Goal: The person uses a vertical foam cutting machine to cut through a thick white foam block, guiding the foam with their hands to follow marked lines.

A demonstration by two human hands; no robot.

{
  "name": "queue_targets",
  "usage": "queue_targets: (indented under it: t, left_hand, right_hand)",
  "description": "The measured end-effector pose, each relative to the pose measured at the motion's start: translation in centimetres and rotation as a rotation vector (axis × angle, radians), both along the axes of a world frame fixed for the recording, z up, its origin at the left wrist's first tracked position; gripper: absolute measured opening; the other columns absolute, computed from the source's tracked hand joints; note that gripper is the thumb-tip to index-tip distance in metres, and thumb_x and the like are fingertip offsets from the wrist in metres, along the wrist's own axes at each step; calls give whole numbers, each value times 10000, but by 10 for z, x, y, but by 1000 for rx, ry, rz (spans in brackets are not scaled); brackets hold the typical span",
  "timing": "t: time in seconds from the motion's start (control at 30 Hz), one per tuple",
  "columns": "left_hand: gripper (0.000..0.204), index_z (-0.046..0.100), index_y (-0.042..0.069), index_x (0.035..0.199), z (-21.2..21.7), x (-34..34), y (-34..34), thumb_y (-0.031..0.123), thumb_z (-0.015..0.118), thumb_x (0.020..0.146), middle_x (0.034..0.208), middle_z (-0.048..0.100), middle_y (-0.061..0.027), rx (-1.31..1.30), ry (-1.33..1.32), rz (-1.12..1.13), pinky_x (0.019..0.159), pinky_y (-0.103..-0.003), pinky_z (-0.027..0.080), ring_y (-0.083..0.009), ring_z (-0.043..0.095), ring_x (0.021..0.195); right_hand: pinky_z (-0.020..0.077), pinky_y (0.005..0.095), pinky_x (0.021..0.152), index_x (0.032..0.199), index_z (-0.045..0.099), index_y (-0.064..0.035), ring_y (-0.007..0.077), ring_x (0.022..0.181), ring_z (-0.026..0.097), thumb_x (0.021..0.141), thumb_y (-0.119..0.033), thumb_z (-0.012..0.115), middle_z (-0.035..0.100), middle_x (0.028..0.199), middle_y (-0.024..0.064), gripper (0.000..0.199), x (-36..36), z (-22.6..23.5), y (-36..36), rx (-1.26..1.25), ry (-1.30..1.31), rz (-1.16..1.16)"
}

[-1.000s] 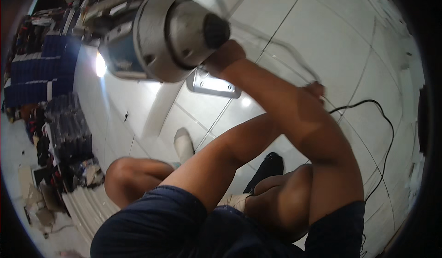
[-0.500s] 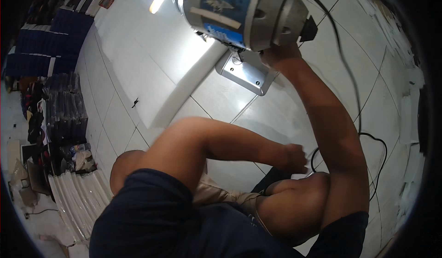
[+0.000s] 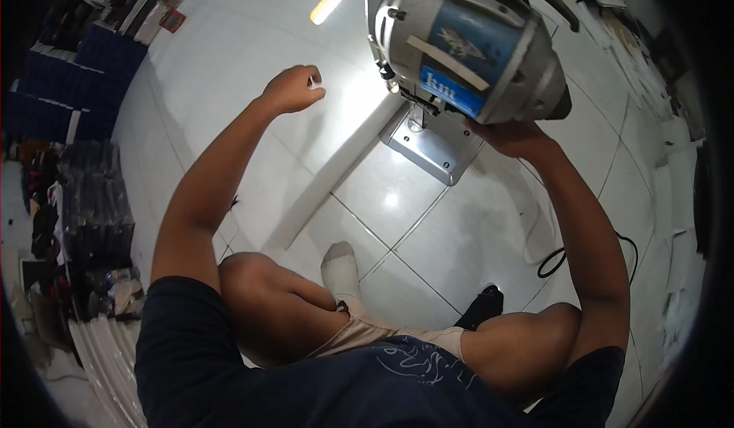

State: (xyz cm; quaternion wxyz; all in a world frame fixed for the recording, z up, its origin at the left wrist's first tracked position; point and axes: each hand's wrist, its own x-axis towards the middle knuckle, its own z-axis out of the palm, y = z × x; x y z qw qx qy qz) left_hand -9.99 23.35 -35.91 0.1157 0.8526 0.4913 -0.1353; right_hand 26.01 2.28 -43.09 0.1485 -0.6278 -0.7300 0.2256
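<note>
Has right hand (image 3: 511,139) under the machine (image 3: 459,57) at one o'clock, probably steadying it; cannot tell the hidden grip. Holds left hand (image 3: 294,89) half-open at eleven, seemingly empty, perhaps for clearance.

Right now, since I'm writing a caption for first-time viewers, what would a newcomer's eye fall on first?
Probably the bulky grey-and-blue machine, upper right of centre, with the right hand at its underside, fingers partly hidden, and a shiny metal base plate below. Next, the glowing elongated light at its upper left. Then the left hand, left of the machine and apart from it, fingers curled.
</note>
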Motion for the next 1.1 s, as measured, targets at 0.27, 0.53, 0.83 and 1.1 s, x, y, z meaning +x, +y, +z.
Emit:
queue_targets:
  t: [0.27, 0.53, 0.83, 1.1]
  left_hand:
    - [1003, 328, 182, 1559, -112, -1, 12, 776, 574, 790, 1610, 212, -247, 181, -106, -63, 1196, -609, 97, -435, 153, 1500]
    - [1017, 335, 195, 1556, -120, 3, 5, 790, 586, 770, 1619, 189, -236, 193, -287, -25, 1213, -588, 32, -405, 98, 1521]
    - [969, 436, 192, 1495, -112, 3, 6, 781, 619, 749, 1612, 212, -242, 156, -321, -13, 1213, -589, 21, -407, 109, 1520]
    - [1003, 449, 187, 1490, -125, 5, 8, 803, 623, 718, 1601, 231, -254, 168, -350, -24, 1208, -597, 36, -421, 117, 1516]
  right_hand:
    - [550, 343, 880, 1184, 675, -95, 184, 1004, 663, 937, -215, 716, 695, 1084, 74, 277, -17, 17, -7, 186, 267, -57]
    - [537, 333, 854, 1163, 686, -81, 192, 992, 662, 935, -161, 709, 699, 1089, 82, 243, -36, 42, -3, 214, 429, -73]
    - [494, 408, 923, 1142, 675, -38, 247, 1012, 653, 956, -253, 684, 704, 1116, 101, 284, -66, 42, 0, 98, 225, -261]
    - [459, 425, 981, 1194, 645, -34, 292, 1091, 635, 989, -320, 622, 695, 1138, 145, 353, -76, 48, 7, 38, 44, -306]
